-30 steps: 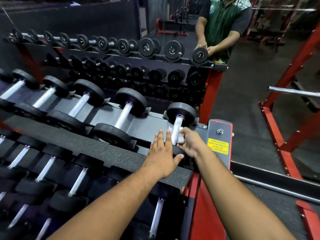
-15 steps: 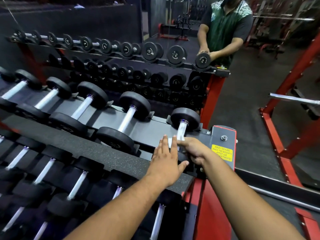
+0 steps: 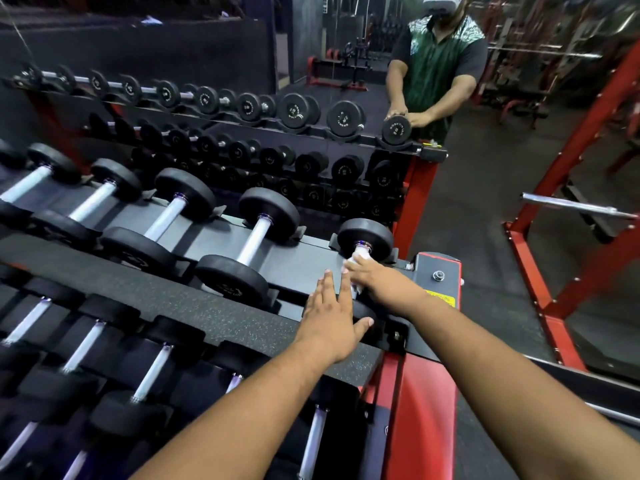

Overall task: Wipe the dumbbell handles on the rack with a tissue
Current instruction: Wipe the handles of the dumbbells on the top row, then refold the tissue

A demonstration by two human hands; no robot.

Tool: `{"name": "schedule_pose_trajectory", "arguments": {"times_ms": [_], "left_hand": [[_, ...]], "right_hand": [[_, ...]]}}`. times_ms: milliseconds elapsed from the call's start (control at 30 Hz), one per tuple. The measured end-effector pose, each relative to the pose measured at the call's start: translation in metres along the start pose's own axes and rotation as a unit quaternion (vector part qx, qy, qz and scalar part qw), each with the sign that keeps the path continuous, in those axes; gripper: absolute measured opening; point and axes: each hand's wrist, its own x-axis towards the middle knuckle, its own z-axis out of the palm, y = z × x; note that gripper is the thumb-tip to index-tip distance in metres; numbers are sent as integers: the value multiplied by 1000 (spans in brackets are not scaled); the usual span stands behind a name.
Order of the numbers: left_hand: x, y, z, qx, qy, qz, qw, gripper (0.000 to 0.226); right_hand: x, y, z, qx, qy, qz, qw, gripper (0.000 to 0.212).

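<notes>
At the far left, the top tier of the rack [image 3: 304, 265] in front of you carried a row of black-headed dumbbells with pale handles, the nearest of them [image 3: 247, 242] lying just left of your hands. Below a speckled dark ledge [image 3: 194, 315], a lower tier held more dumbbells [image 3: 152, 375], their heads mostly in shadow. Faint embossed marks showed on some near heads, too blurred to read.

Your left hand [image 3: 330, 322] lay flat, fingers straight and slightly spread, resting on the near head of the end dumbbell [image 3: 365, 237] and the rack edge, gripping nothing. Just to its right, your right hand [image 3: 375, 278] curled over that dumbbell's handle, holding a white tissue [image 3: 358, 261] wrapped against the handle close to the far head; a scrap of tissue showed below your fingers too.

Right of your wrist, the rack's end plate [image 3: 438, 271] carried a bolt and a yellow label [image 3: 441, 299]; its dark printed lines were partly hidden by your arm and could not be read.

Beyond, a mirror showed the rack again, with round white lettering on the reflected dumbbell heads [image 3: 396, 131], too small to make out, and a person in a green patterned shirt [image 3: 438, 64] with both hands at the end dumbbell. At the far right stood a red steel frame [image 3: 568, 188] and a bare silver bar [image 3: 575, 206].
</notes>
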Motion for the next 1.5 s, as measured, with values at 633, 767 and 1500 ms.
{"name": "schedule_pose_trajectory", "arguments": {"times_ms": [633, 767, 1500], "left_hand": [[-70, -14, 11, -203, 126, 17, 971, 103], [-104, -24, 28, -435, 97, -26, 895, 60], [-182, -165, -23, -570, -55, -51, 818, 15]], "right_hand": [[-98, -145, 33, 514, 379, 287, 714, 28], [-98, -186, 49, 632, 382, 295, 606, 32], [-81, -330, 58, 578, 247, 380, 678, 13]]}}
